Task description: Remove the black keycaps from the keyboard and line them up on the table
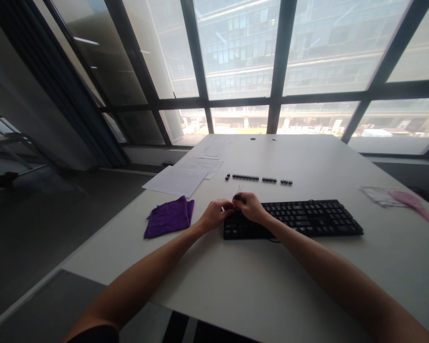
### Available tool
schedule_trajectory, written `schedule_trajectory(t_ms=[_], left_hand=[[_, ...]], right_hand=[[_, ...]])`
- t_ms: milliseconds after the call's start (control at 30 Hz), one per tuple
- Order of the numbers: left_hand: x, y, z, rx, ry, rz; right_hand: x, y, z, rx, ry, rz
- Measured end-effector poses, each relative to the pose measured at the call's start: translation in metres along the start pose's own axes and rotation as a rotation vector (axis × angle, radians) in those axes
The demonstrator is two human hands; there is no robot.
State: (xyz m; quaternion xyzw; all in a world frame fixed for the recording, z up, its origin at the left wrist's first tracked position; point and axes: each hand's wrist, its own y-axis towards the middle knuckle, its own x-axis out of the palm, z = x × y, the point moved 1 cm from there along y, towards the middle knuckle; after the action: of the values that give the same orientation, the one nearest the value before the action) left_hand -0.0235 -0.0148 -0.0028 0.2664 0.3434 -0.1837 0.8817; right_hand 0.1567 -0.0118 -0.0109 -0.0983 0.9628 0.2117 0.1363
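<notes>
A black keyboard [307, 218] lies on the white table. Over its left end my two hands meet, fingertips close together. My right hand [249, 206] is closed on a small tool with a red part and thin wire prongs [240, 188] that point away from me. My left hand [217, 213] has its thumb and fingers pinched by the red part; what it grips is too small to make out. Beyond the keyboard, loose black keycaps [245, 177] stand in a broken row, with a few more [286, 182] at its right end.
A folded purple cloth [168, 217] lies left of my left hand. Paper sheets [177, 180] are spread at the table's left edge. On the right are a pink brush-like item [411, 200] and a clear plastic bag [377, 195]. Windows stand behind the table.
</notes>
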Motion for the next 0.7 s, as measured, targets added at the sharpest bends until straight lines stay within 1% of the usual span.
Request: schedule_trajectory(t_ms=[367,700], left_hand=[[0.0069,0.0001,-0.0018,0.01,0.069,0.022],[0.0074,-0.001,-0.0022,0.027,0.051,0.027]], right_hand=[[-0.0004,0.0007,0.0051,-0.005,0.054,-0.014],[0.0005,0.0016,0.0099,-0.017,0.045,-0.01]])
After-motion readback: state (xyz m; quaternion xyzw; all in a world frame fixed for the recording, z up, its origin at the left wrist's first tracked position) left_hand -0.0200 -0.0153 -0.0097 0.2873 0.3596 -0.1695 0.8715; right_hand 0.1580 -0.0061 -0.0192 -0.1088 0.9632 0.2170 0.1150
